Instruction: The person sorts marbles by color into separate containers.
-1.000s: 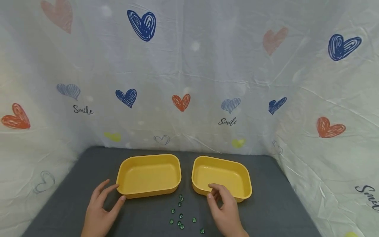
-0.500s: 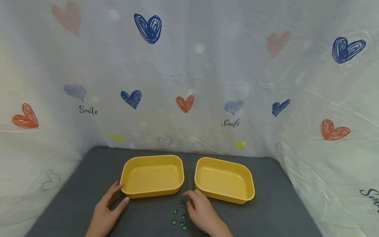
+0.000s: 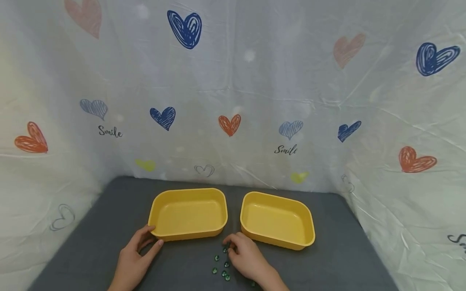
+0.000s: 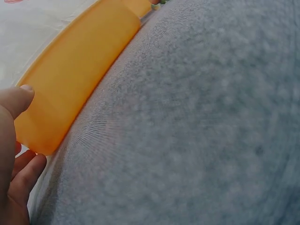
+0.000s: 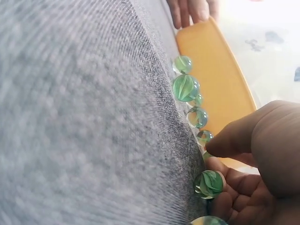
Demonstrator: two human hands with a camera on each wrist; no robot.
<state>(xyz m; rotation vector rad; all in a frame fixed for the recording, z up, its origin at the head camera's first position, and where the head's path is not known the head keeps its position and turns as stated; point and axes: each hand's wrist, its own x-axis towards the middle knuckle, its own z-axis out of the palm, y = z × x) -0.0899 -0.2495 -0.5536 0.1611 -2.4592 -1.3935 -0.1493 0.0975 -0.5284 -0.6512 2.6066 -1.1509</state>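
Observation:
Two yellow plastic trays stand side by side in the head view. My left hand (image 3: 132, 258) holds the front left corner of the left tray (image 3: 187, 235), its thumb against the wall in the left wrist view. My right hand (image 3: 248, 256) is down on the cloth between the trays. Its thumb and a finger pinch a green glass marble (image 5: 206, 155), mostly hidden by the fingertips. Close beside those fingers lies another swirled marble (image 5: 209, 183). Several more green marbles (image 3: 217, 258) lie scattered left of the hand.
The right tray (image 3: 274, 240) stands just behind my right hand. Dark grey cloth (image 3: 189, 270) covers the table. A white curtain with printed hearts (image 3: 251, 89) hangs at the back and sides.
My right hand has moved left from the front of the right tray to the marbles, its fingers closing there. My left hand stays at the left tray's corner. The head view shifted slightly.

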